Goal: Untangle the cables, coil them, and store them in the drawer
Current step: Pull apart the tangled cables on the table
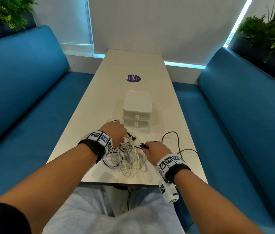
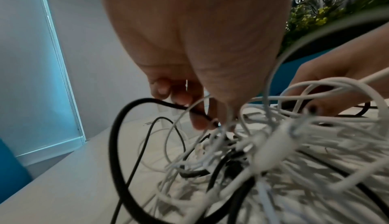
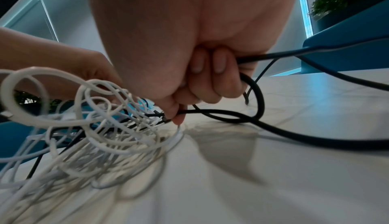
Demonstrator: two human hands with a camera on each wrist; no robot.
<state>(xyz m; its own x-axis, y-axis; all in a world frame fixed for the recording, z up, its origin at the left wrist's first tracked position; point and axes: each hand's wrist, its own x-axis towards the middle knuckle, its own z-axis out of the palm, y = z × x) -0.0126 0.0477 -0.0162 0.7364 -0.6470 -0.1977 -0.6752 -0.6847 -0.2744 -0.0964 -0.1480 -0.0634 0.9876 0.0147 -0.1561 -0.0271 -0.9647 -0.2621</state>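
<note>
A tangle of white cables [image 1: 128,157] [image 2: 294,144] [image 3: 101,127] mixed with black ones lies near the table's front edge. My left hand [image 1: 114,134] [image 2: 197,104] reaches into its far side and pinches strands of the tangle, a black cable [image 2: 118,127] among them. My right hand [image 1: 155,151] [image 3: 195,84] grips a black cable [image 1: 177,142] [image 3: 294,134] whose loops trail off to the right over the table. A white two-drawer box [image 1: 136,107] stands just beyond the tangle, both drawers closed.
The long pale table [image 1: 133,65] runs away from me between two blue benches [image 1: 23,98] [image 1: 243,107]. A purple round sticker [image 1: 133,78] sits behind the drawer box. Plants stand at both far corners.
</note>
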